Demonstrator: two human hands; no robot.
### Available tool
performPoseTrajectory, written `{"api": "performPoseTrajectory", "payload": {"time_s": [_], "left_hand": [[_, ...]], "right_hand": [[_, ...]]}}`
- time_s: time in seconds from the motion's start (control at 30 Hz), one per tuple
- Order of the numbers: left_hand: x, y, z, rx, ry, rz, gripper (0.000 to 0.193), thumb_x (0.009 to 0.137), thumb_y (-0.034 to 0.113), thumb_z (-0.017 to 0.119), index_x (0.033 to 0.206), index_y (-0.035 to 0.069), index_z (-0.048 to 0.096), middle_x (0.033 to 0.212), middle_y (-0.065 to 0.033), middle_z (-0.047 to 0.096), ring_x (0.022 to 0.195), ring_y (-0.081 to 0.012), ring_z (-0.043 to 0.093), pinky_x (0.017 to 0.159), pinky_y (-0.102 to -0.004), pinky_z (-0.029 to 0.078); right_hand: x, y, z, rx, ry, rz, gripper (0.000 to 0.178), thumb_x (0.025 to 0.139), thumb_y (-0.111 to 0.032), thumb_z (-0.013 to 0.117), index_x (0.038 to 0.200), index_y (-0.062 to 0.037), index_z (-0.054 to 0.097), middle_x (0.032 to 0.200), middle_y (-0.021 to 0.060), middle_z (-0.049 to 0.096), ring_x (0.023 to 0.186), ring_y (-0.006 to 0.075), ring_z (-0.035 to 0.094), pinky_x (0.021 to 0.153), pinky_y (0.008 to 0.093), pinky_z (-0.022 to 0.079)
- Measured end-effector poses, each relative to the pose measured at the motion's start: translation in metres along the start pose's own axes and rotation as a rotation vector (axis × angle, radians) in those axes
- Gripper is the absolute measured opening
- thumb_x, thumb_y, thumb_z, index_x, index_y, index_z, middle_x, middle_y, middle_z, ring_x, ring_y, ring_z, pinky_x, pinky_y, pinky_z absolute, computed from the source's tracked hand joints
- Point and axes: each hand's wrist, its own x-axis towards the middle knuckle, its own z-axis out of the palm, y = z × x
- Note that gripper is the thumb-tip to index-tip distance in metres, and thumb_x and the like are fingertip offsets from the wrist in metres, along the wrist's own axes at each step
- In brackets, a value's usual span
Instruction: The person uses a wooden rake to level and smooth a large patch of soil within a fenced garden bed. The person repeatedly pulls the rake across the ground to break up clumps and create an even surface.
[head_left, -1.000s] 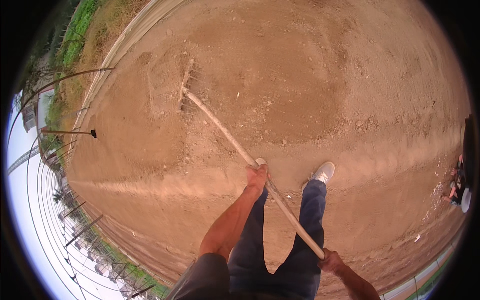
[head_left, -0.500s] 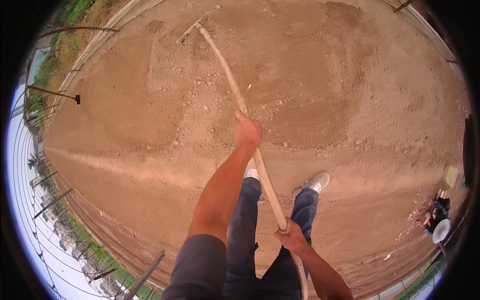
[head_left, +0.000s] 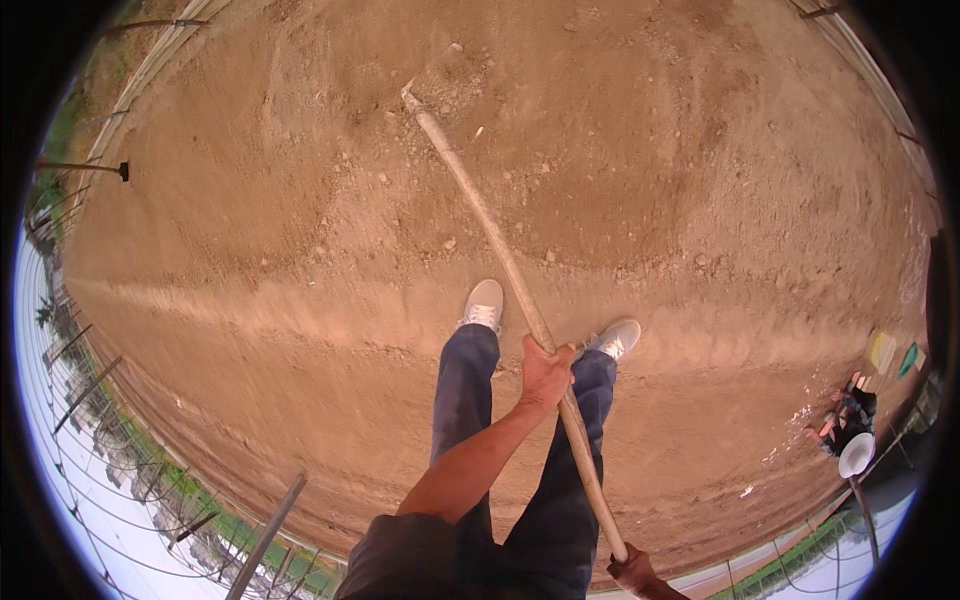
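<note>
A long wooden-handled rake [head_left: 480,210] slants from the upper left down to my right side. Its narrow crosswise head lies low in the loose soil, and its teeth cannot be made out. My left hand [head_left: 547,374] is closed round the middle of the handle, in front of my legs. Near the handle's lower end, my right hand [head_left: 632,572] grips it close to my right hip. Crumbly soil and small clods [head_left: 455,85] lie beside the rake head. My two pale shoes [head_left: 484,305] stand on the dirt on either side of the handle.
A low soil ridge [head_left: 250,312] crosses the ground by my feet. Another long-handled tool with a dark head [head_left: 85,168] leans at the left edge. At the right, a person in a white hat [head_left: 856,455] is low to the ground near a yellowish object [head_left: 881,350]. Posts [head_left: 265,537] stand lower left.
The rake has been drawn back toward me, its head now nearer and deeper in the loose soil. Both hands have moved down and toward my body, still on the handle.
</note>
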Motion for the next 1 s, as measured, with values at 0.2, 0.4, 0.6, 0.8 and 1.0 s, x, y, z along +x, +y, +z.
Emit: {"api": "performPoseTrajectory", "payload": {"time_s": [0.2, 0.4, 0.6, 0.8, 1.0], "left_hand": [[-0.066, -0.023, -0.017, -0.135, -0.066, -0.114, 0.035, 0.083, 0.011, 0.062, 0.098, -0.001, 0.032, 0.07, -0.0094, 0.053, 0.047, -0.0145, 0.054, 0.041, -0.0295, 0.046], [-0.072, -0.042, -0.068, -0.066, -0.051, -0.195, 0.031, 0.084, 0.011, 0.06, 0.094, -0.002, 0.033, 0.066, -0.0079, 0.051, 0.046, -0.0158, 0.055, 0.04, -0.0294, 0.044], [-0.004, -0.027, -0.112, -0.017, 0.131, -0.094, 0.03, 0.084, 0.015, 0.061, 0.089, -0.003, 0.037, 0.064, -0.0096, 0.053, 0.045, -0.0167, 0.056, 0.04, -0.0308, 0.045], [0.032, 0.027, -0.138, 0.057, 0.146, -0.144, 0.038, 0.087, 0.022, 0.061, 0.094, -0.001, 0.031, 0.072, -0.0087, 0.051, 0.051, -0.0149, 0.053, 0.044, -0.0312, 0.042], [0.081, 0.096, -0.187, 0.045, 0.172, 0.022, 0.033, 0.087, 0.02, 0.06, 0.096, 0.001, 0.034, 0.071, -0.0064, 0.048, 0.053, -0.0149, 0.051, 0.045, -0.0315, 0.042]], "right_hand": [[-0.051, 0.041, 0.001, -0.002, 0.034, -0.24, 0.037, 0.079, -0.009, 0.061, 0.114, -0.0004, 0.054, 0.061, 0.0063, 0.056, 0.055, 0.0125, 0.05, 0.046, 0.0301, 0.042], [-0.039, 0.085, 0.026, 0.189, -0.11, -0.097, 0.037, 0.078, 0.002, 0.058, 0.114, -0.0019, 0.056, 0.065, 0.0004, 0.053, 0.054, 0.0087, 0.048, 0.042, 0.0264, 0.038], [0.018, -0.031, -0.005, -0.122, -0.249, -0.035, 0.029, 0.072, -0.019, 0.066, 0.096, -0.0047, 0.059, 0.077, 0.0125, 0.064, 0.074, 0.0213, 0.063, 0.07, 0.0311, 0.049], [0.04, -0.098, 0.008, -0.084, -0.15, -0.193, 0.032, 0.072, -0.018, 0.068, 0.1, -0.0044, 0.06, 0.077, 0.0111, 0.064, 0.075, 0.0192, 0.062, 0.072, 0.03, 0.049], [0.078, -0.174, 0.031, -0.206, -0.175, -0.291, 0.026, 0.071, -0.014, 0.069, 0.093, -0.0056, 0.06, 0.072, 0.0079, 0.061, 0.07, 0.0172, 0.061, 0.068, 0.0296, 0.049]]}}
